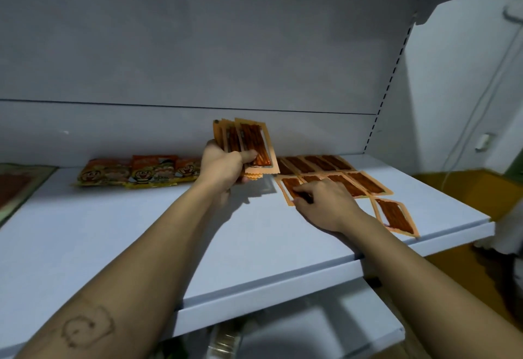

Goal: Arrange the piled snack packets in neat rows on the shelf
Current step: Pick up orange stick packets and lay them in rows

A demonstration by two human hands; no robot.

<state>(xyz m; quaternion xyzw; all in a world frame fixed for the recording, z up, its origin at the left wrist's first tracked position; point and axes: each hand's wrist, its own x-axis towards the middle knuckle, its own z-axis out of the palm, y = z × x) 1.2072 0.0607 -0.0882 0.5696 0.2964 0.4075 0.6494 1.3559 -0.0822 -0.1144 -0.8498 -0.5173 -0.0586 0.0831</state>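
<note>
Orange packet stack (249,146) gripped in L hand (223,166); R hand (322,203) pinches one packet (287,184) flat on white shelf (141,231)

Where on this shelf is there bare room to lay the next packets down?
Bare shelf runs along the front, from the cartoon packets to the right hand. The right back corner is crowded with laid-out rows.

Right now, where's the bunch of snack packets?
In the head view, the bunch is gripped in the left hand, just left of the laid-out rows.
</note>
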